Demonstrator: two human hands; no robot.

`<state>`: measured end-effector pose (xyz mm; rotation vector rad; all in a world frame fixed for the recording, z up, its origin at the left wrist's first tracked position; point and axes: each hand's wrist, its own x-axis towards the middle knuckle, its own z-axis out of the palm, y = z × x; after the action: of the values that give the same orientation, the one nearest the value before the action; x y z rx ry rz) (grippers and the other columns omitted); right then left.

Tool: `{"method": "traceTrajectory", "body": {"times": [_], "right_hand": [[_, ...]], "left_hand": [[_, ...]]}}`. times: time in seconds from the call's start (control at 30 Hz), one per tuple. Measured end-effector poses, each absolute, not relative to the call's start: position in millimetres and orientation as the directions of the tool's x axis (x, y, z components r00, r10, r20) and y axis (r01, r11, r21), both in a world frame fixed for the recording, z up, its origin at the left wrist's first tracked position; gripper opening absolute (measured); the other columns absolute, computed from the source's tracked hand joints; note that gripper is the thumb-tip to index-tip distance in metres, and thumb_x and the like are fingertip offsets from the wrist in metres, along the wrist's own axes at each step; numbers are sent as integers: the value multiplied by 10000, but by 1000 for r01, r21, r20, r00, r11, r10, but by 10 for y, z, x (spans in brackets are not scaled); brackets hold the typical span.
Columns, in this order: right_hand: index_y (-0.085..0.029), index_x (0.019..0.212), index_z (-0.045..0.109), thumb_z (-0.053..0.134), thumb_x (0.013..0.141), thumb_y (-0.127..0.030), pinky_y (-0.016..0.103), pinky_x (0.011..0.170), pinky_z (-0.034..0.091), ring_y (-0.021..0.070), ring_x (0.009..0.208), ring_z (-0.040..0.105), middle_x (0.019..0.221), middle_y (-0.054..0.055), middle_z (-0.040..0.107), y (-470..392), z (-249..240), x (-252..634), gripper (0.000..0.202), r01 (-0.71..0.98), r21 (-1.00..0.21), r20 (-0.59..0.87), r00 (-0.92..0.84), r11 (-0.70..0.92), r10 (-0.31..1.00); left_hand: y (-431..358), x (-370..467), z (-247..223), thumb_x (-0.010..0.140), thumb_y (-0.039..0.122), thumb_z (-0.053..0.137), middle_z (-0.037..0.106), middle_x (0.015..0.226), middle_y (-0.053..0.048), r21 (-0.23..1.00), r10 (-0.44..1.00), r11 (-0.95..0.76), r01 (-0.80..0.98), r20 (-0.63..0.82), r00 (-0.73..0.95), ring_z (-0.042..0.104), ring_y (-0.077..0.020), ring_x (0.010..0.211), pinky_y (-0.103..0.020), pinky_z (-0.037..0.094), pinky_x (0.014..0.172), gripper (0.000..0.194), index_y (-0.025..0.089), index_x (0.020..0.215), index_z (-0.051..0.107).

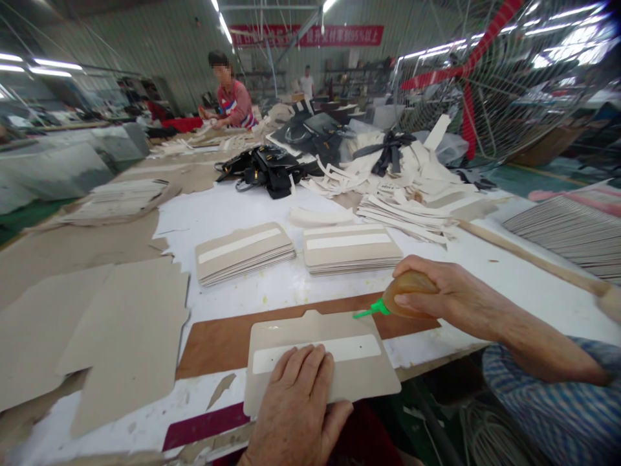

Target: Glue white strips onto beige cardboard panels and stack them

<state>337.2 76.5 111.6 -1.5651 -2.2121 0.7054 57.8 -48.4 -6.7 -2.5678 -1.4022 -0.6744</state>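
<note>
A beige panel (354,375) with a white strip (356,348) across it lies in front of me, its near edge by the table's edge. My left hand (301,401) rests on it, fingers stretched flat over the strip and thumb apart near the lower edge. My right hand (449,291) is wrapped round a squeeze bottle (410,292) with amber contents. Its green nozzle (371,309) points left, with the tip at the panel's upper right part. Under the panel runs a brown strip (218,346).
Two stacks of similar panels, the left stack (242,252) and the right stack (352,249), stand behind. Larger beige sheets (130,323) lie left. Black bag parts (272,168) and pale scraps (417,168) are heaped farther back. A large fan (468,71) stands right; another person (235,100) works beyond.
</note>
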Motion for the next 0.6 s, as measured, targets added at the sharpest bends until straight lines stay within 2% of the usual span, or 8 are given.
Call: {"method": "traceTrajectory", "body": {"times": [0.07, 0.3, 0.6], "right_hand": [[-262, 902, 672, 667, 853, -500, 339, 639, 434, 232, 722, 632, 777, 6, 717, 761, 1087, 3322, 243, 777, -582, -56, -331, 239, 942], [-248, 954, 654, 643, 835, -547, 343, 650, 446, 228, 717, 632, 758, -5, 703, 748, 922, 3278, 323, 698, -691, -73, -327, 189, 942], [-263, 916, 650, 674, 856, -562, 365, 657, 465, 262, 743, 658, 775, 14, 728, 687, 971, 3626, 305, 740, -651, -52, -262, 166, 964]], "left_hand": [[-484, 577, -66, 1048, 513, 537, 735, 1311, -103, 88, 764, -557, 826, 444, 468, 676, -299, 1164, -476, 550, 1042, 471, 143, 1313, 659], [-496, 551, -101, 1030, 526, 570, 727, 1334, -94, 85, 771, -549, 832, 436, 464, 670, -298, 1177, -483, 559, 1034, 482, 159, 1330, 654], [-488, 564, -63, 1039, 505, 555, 732, 1319, -97, 94, 772, -550, 830, 437, 462, 676, -303, 1167, -481, 562, 1035, 462, 153, 1321, 656]]}}
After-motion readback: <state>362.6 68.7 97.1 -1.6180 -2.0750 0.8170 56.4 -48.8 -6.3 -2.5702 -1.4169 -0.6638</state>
